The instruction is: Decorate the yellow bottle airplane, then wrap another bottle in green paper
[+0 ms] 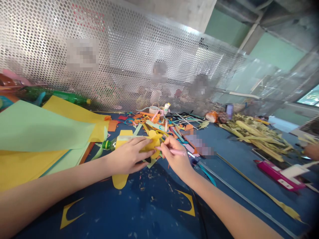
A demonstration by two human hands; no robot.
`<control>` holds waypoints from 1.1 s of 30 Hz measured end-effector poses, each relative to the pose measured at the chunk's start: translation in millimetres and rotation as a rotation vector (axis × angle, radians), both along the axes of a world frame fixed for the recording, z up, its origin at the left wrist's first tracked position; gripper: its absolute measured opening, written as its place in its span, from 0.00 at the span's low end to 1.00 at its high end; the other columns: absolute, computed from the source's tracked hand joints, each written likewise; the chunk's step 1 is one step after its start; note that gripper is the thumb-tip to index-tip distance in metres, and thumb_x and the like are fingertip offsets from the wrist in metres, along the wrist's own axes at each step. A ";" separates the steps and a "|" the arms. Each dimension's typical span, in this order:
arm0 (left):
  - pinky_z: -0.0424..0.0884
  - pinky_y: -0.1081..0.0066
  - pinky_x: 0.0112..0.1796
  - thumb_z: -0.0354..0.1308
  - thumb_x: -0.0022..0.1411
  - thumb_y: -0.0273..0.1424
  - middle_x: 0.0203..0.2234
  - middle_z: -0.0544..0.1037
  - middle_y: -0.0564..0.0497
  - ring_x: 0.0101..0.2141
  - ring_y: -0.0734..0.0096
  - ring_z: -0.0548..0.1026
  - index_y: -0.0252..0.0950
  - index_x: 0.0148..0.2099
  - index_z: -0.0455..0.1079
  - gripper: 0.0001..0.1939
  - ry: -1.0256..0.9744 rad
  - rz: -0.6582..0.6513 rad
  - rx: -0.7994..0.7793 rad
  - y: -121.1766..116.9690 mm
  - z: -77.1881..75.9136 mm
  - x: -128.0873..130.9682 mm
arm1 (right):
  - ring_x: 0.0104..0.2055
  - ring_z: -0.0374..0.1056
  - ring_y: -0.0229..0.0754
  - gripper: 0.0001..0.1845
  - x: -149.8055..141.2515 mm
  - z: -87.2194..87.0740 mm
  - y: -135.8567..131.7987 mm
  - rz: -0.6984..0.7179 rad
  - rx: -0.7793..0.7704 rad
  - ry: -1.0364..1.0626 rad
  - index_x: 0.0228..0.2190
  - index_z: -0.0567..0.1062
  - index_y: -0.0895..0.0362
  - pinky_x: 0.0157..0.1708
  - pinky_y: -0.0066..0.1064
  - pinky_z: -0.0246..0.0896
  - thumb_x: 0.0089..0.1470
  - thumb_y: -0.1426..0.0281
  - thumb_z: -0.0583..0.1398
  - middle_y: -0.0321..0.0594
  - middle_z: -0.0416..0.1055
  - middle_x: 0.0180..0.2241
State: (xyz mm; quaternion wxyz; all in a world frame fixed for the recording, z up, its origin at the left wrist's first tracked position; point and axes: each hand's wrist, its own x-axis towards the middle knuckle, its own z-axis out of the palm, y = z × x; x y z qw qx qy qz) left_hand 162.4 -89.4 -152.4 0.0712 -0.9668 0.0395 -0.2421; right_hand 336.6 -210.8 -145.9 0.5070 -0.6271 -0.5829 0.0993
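Bottle: green-capped plastic bottle wrapped in yellow paper [120,141], sideways on the blue surface [139,215].
Left hand [136,154]: spread over it; clamping, cannot tell.
Right hand [177,159]: pinching a slim pink pen-like stick [178,152].
Technique: brace against rolling; press lightly.

From where I'm standing, looks like a craft workshop of sorts. Big blue work tbl [139,215], loose green & yellow paper sheets [45,122] at one end, a heap of multicol. scraps [141,118] mid-tbl, a green plastic btl [72,97] lying by the sheets, a pile of dry, husk-like strips [256,132] & a pink power strip [270,171] opp. side. Perf. panel [124,49] runs along the back; window [310,97] far R.
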 end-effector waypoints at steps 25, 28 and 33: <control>0.62 0.48 0.52 0.54 0.61 0.35 0.55 0.64 0.38 0.57 0.47 0.59 0.37 0.57 0.64 0.22 -0.016 -0.001 -0.001 -3.0 -0.3 0.2 | 0.23 0.64 0.36 0.12 6.7 -0.5 4.7 -0.026 0.007 -0.028 0.26 0.61 0.53 0.25 0.27 0.58 0.59 0.62 0.54 0.31 0.65 0.21; 0.62 0.48 0.52 0.54 0.61 0.35 0.55 0.63 0.38 0.57 0.47 0.59 0.37 0.57 0.64 0.22 -0.011 0.001 0.005 -3.1 -0.7 -0.2 | 0.24 0.64 0.37 0.12 7.6 0.4 4.7 -0.013 0.011 -0.012 0.26 0.62 0.53 0.26 0.27 0.58 0.58 0.62 0.54 0.31 0.65 0.21; 0.62 0.49 0.53 0.53 0.62 0.35 0.56 0.63 0.37 0.56 0.47 0.59 0.36 0.57 0.64 0.22 -0.005 0.007 0.037 -2.7 -2.0 -0.1 | 0.20 0.61 0.35 0.13 8.8 4.1 3.2 0.011 0.028 0.032 0.23 0.59 0.52 0.27 0.28 0.61 0.58 0.64 0.55 0.28 0.62 0.17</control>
